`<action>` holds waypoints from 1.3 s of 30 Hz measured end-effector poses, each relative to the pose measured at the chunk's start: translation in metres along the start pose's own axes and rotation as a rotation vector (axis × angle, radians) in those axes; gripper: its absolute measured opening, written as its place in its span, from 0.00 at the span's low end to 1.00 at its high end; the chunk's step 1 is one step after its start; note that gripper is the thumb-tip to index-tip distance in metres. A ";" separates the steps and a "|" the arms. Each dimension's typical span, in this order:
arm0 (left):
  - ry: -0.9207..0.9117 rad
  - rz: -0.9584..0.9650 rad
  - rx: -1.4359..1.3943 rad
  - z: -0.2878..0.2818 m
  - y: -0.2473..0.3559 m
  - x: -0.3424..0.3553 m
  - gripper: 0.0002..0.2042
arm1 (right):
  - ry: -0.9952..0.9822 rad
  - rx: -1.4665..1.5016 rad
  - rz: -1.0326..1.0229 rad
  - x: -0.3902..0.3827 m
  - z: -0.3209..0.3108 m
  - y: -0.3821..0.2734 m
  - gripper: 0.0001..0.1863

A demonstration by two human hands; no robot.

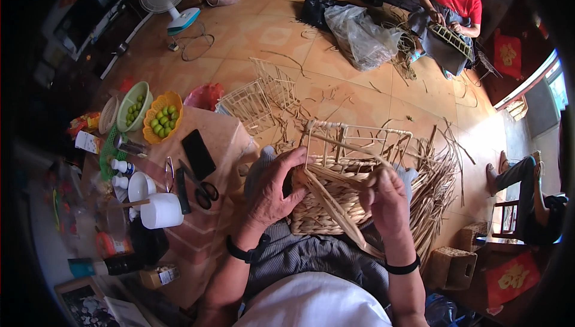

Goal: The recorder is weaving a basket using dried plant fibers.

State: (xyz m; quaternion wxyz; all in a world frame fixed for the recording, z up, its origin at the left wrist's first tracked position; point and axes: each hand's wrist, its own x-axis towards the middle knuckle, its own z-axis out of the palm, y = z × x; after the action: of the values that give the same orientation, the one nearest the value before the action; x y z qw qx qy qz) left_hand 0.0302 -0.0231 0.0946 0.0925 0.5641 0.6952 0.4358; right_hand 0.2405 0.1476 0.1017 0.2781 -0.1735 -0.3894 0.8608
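Note:
A half-woven basket (323,213) of pale braided plant fibre, with bare frame bars showing above the weave, rests on my lap. My left hand (278,192) grips its near left corner, fingers curled round an upright bar and the flat strands there. A long tan strand (335,207) loops down from that corner across the front of the weave. My right hand (389,198), at the basket's right, pinches a strand that runs to the upper left corner. A heap of loose dry strands (440,189) lies beside the basket on the right.
At left, a table (230,144) holds fruit bowls (153,134), scissors (206,192), a phone (197,153) and white containers (162,210). Bare basket frames (251,102) stand on the floor ahead. A co-worker (464,9) works at upper right; another person (515,189) sits at right, near woven baskets (452,267).

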 end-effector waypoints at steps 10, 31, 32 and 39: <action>0.102 0.028 -0.129 0.015 -0.013 0.003 0.28 | 0.200 0.034 0.008 -0.056 -0.066 -0.011 0.24; 0.175 -0.333 -0.349 0.006 -0.018 -0.017 0.20 | 0.734 -0.639 0.457 -0.177 -0.331 0.061 0.12; 0.267 -0.350 -0.345 0.013 -0.011 -0.012 0.16 | 0.774 -0.644 0.448 -0.176 -0.349 0.076 0.13; 0.562 -0.430 -0.190 0.035 -0.001 -0.014 0.15 | 0.738 -1.020 0.591 -0.135 -0.415 0.163 0.14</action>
State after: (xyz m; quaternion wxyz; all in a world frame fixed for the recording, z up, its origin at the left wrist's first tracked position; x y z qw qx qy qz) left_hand 0.0555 -0.0179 0.0676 0.0391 0.2521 0.7526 0.6070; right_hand 0.5040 0.2143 -0.2766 0.0301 -0.6627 -0.5615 0.4946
